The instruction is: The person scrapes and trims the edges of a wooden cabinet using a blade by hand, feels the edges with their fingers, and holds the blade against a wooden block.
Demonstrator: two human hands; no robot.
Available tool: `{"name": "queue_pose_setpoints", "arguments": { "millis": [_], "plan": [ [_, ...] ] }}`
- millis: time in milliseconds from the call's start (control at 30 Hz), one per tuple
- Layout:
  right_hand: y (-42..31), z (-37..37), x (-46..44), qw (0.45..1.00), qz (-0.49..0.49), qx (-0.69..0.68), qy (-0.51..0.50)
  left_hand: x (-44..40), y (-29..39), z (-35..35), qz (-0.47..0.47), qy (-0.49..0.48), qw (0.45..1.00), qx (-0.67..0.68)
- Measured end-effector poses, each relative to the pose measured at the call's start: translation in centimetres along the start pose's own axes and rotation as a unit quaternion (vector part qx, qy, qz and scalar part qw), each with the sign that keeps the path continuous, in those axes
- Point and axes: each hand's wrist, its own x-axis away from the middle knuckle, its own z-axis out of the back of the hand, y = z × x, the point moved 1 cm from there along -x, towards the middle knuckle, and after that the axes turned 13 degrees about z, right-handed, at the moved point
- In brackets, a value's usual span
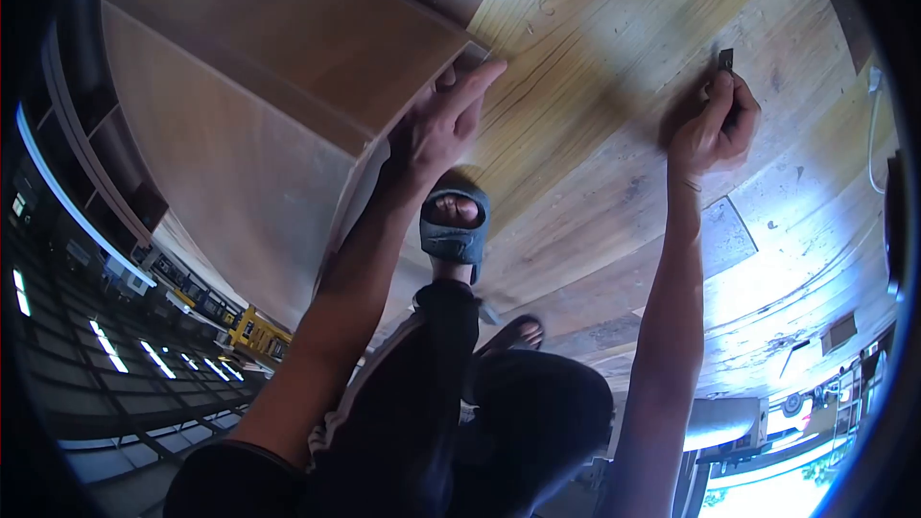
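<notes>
At the upper left stands a large brown wooden box (249, 48). My left hand (449, 120) is at its right end, fingers partly spread, the index finger stretched out and some fingertips hidden behind the box's edge; it touches or grips that edge. Over the wood-plank floor (576, 67) at the right, my right hand (715, 125) pinches a small dark flat piece (726, 59) between thumb and fingers. The piece points up and away from the hand. What exactly it is cannot be made out.
My sandalled feet (454, 221) are between my arms, near the box. A small wooden block (838, 333) lies at the lower right. A white cable (873, 134) hangs at the right edge. Yellow equipment (257, 331) shows at the lower left.
</notes>
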Motion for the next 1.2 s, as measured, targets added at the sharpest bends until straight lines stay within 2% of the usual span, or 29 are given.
{"name": "queue_pose_setpoints", "arguments": {
  "millis": [67,133,200,233,300,333,367,400,433,467,533,567,633,667,700,733,767,800,833,867,933,1000,1100,1133,1167,1200],
  "plan": [
    [-0.6,0.0,-0.4,1.000,0.010,0.005,-0.011,-0.3,0.4,0.4,0.056,-0.046,0.995,0.067],
    [-0.6,0.2,-1.0,0.999,0.031,-0.012,-0.012,-1.0,0.7,0.8,0.026,-0.021,0.998,0.052],
    [-1.7,0.3,-1.9,0.993,-0.101,-0.047,-0.029,-1.4,1.3,1.5,0.013,0.034,0.987,0.158],
    [-2.7,-0.1,-2.5,0.979,-0.149,-0.132,-0.036,-1.0,1.8,1.7,0.020,0.057,0.985,0.162],
    [-5.5,-2.5,-2.8,0.938,-0.219,-0.230,-0.141,0.3,1.6,1.3,0.132,0.051,0.948,0.285],
    [-8.2,-3.4,-2.1,0.906,-0.268,-0.267,-0.190,1.1,2.1,1.3,0.143,0.066,0.944,0.289],
    [-9.7,-4.1,-1.1,0.865,-0.306,-0.309,-0.252,1.6,3.1,1.6,0.212,0.047,0.910,0.354],
    [-11.0,-4.8,0.0,0.817,-0.339,-0.349,-0.308,1.8,4.0,1.8,0.260,0.043,0.910,0.319],
    [-12.3,-5.1,1.3,0.793,-0.366,-0.349,-0.340,1.9,5.1,2.1,0.307,0.037,0.907,0.284],
    [-13.7,-4.9,2.7,0.766,-0.396,-0.346,-0.370,2.4,5.6,3.3,0.314,0.047,0.903,0.289],
    [-15.4,-3.5,4.9,0.741,-0.428,-0.333,-0.397,3.0,6.5,5.6,0.397,-0.068,0.849,0.342],
    [-16.1,-3.3,5.4,0.718,-0.459,-0.327,-0.408,3.4,6.1,5.6,0.398,-0.056,0.848,0.346],
    [-17.5,-3.0,6.0,0.727,-0.449,-0.300,-0.424,4.3,5.4,4.9,0.438,-0.081,0.767,0.462],
    [-17.6,-2.7,6.3,0.736,-0.447,-0.272,-0.431,4.7,5.0,4.2,0.438,-0.081,0.765,0.466],
    [-17.1,-2.6,6.4,0.772,-0.356,-0.258,-0.459,4.6,4.9,4.3,0.442,-0.069,0.782,0.433],
    [-16.8,-2.2,6.6,0.772,-0.359,-0.254,-0.459,4.6,5.0,4.6,0.446,-0.057,0.799,0.399],
    [-16.9,-1.8,6.1,0.862,-0.068,-0.169,-0.473,4.4,5.3,4.8,0.446,-0.059,0.799,0.399],
    [-17.3,-1.7,5.8,0.867,0.230,-0.067,-0.438,3.7,5.8,5.2,0.462,-0.061,0.790,0.398],
    [-17.9,-1.6,5.6,0.850,0.278,-0.072,-0.441,3.3,6.2,5.4,0.479,-0.064,0.782,0.395],
    [-17.9,-1.6,5.7,0.853,0.274,-0.069,-0.439,3.1,6.4,5.1,0.478,-0.070,0.783,0.393],
    [-17.8,-2.2,5.8,0.830,0.362,-0.028,-0.423,2.2,6.5,4.3,0.442,-0.039,0.815,0.372],
    [-16.9,-2.9,5.5,0.841,0.372,-0.030,-0.390,1.3,6.3,3.6,0.440,-0.040,0.811,0.383],
    [-15.2,-3.3,4.5,0.890,0.247,-0.065,-0.377,1.1,6.9,3.6,0.456,-0.051,0.788,0.411],
    [-14.8,-3.7,4.2,0.894,0.243,-0.063,-0.371,0.9,6.8,4.0,0.471,-0.049,0.770,0.427],
    [-14.0,-4.3,4.0,0.913,-0.023,-0.142,-0.381,1.3,6.1,3.4,0.467,-0.055,0.773,0.424],
    [-13.3,-4.8,4.0,0.862,-0.288,-0.212,-0.360,2.3,5.1,2.6,0.434,0.001,0.778,0.454]
  ]
}}
